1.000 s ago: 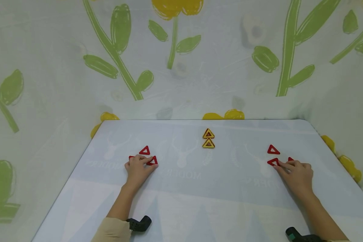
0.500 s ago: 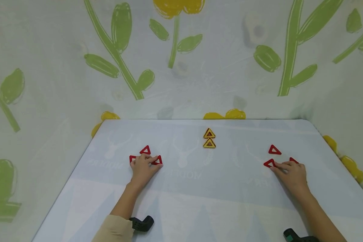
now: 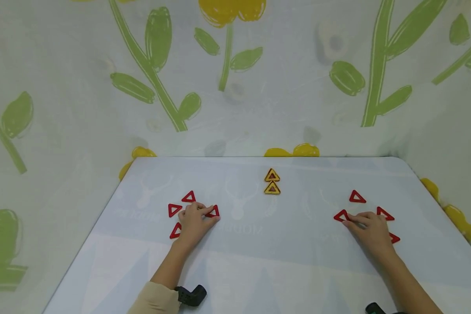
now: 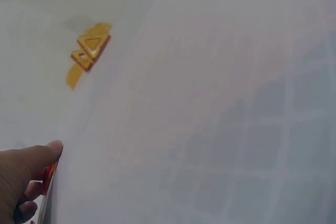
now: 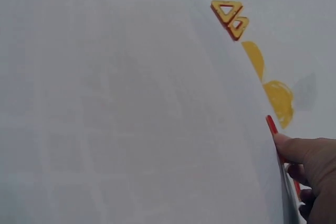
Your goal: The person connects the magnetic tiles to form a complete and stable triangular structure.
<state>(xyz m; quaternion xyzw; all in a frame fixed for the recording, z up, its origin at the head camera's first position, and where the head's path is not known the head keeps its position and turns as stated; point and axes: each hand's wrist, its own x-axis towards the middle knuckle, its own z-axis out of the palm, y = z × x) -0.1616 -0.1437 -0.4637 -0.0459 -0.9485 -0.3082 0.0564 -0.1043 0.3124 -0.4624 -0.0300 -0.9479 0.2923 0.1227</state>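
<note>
My left hand (image 3: 193,222) pinches a red open triangle (image 3: 217,211) between thumb and finger, low over the table. My right hand (image 3: 370,233) pinches another red triangle (image 3: 337,213) by its right corner. In the left wrist view, the left thumb covers the top of the red triangle (image 4: 48,179); in the right wrist view, the red piece (image 5: 271,124) sticks out past the right thumb. Two yellow triangles (image 3: 272,193), brownish in their centres, lie one behind the other at the table's back middle, between the hands.
Around the left hand lie loose red triangles, one at the back (image 3: 188,201) and others to its left (image 3: 170,210). Several more sit by the right hand, one behind it (image 3: 357,201) and one partly hidden (image 3: 395,238). The white table (image 3: 259,257) ends at a flower-printed backdrop.
My left hand has slid right with its red triangle, and my right hand left with its own. Red triangles near both wrists have come into view. The yellow pair stays put.
</note>
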